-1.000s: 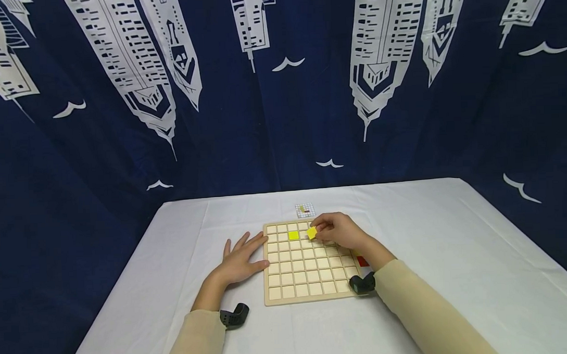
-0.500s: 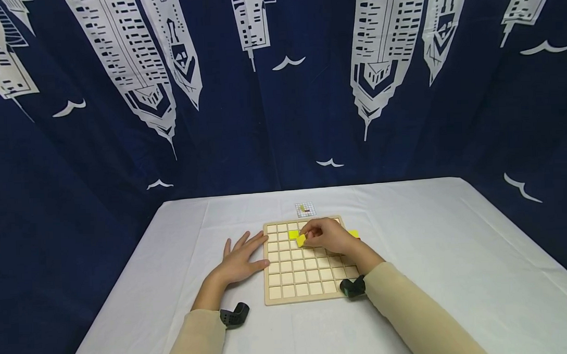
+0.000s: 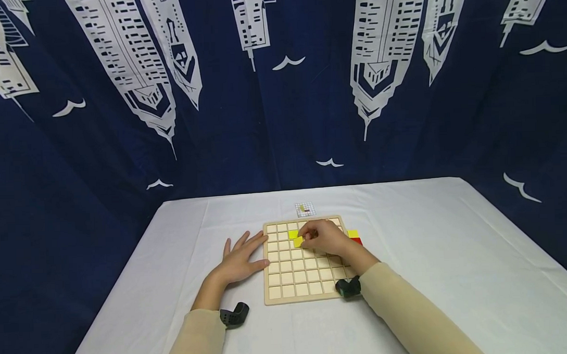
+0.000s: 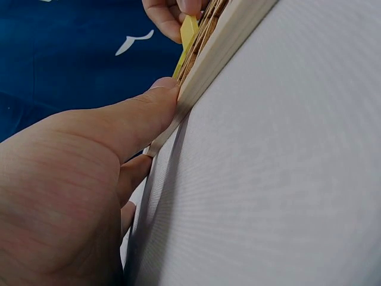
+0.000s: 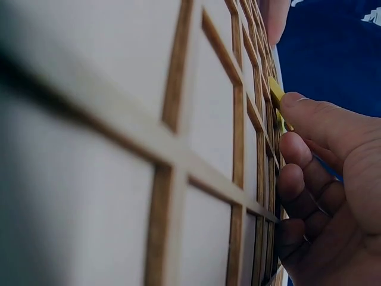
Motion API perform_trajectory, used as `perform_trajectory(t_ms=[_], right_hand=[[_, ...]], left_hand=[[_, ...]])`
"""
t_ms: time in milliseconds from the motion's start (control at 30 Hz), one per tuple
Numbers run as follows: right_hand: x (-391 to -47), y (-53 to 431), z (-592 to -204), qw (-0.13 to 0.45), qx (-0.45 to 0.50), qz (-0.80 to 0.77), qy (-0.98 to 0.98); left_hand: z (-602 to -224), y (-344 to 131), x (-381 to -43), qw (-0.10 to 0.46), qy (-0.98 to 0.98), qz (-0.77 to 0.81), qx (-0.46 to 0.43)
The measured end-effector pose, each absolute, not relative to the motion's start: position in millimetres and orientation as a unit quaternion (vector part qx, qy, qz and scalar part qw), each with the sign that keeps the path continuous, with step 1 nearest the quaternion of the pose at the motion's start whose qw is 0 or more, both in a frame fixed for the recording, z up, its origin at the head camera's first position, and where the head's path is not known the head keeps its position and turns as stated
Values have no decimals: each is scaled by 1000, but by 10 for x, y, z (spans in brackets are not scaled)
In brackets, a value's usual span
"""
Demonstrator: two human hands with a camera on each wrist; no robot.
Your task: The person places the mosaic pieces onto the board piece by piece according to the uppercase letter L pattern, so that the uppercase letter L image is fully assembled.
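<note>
A wooden grid board (image 3: 302, 300) lies on the white cloth. One yellow square tile (image 3: 293, 234) sits in a cell of the second row. Just below it, my right hand (image 3: 327, 238) pinches another yellow square tile (image 3: 298, 242) between thumb and fingertips, low over the grid. In the right wrist view this held tile (image 5: 275, 90) is tilted against the grid ridges. My left hand (image 3: 238, 262) lies with spread, straight fingers at the board's left edge. The left wrist view has its thumb (image 4: 143, 110) touching the board's rim (image 4: 223, 53).
Beyond the board's right edge lie a yellow tile (image 3: 353, 233) and a red piece (image 3: 357, 241), partly behind the right hand. A small printed grid card (image 3: 305, 209) lies past the far edge. A dark blue patterned curtain (image 3: 272, 120) hangs behind the table.
My right hand has moved left and slightly nearer with the yellow tile, bringing it below the placed one and lower onto the grid. My left hand stays still.
</note>
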State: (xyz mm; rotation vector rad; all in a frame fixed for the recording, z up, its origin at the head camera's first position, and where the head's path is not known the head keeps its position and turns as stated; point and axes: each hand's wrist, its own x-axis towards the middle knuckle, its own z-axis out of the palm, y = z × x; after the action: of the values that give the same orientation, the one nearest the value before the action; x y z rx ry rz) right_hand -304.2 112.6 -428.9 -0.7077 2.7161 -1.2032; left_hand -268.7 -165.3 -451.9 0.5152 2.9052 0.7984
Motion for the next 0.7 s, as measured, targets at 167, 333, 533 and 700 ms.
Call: perform_trajectory(t_ms=[167,333,533,700], right_hand=[[-3038,1095,-4280,44,-226,-389,892],[-3031,1082,-4257,51,-230,-394,889],[-3032,1089,-4269,55,-239,-389,888],[-3029,1092,-4276,53,-237,-387,890]], left_hand=[[-4527,-1654,-2693,44,950,262,166],[-4531,-1646,-2705,41,952,261,158],[-4515,-1635,-2686,43,951,263,156],[-4517,-1626,-2685,43,951,263,156]])
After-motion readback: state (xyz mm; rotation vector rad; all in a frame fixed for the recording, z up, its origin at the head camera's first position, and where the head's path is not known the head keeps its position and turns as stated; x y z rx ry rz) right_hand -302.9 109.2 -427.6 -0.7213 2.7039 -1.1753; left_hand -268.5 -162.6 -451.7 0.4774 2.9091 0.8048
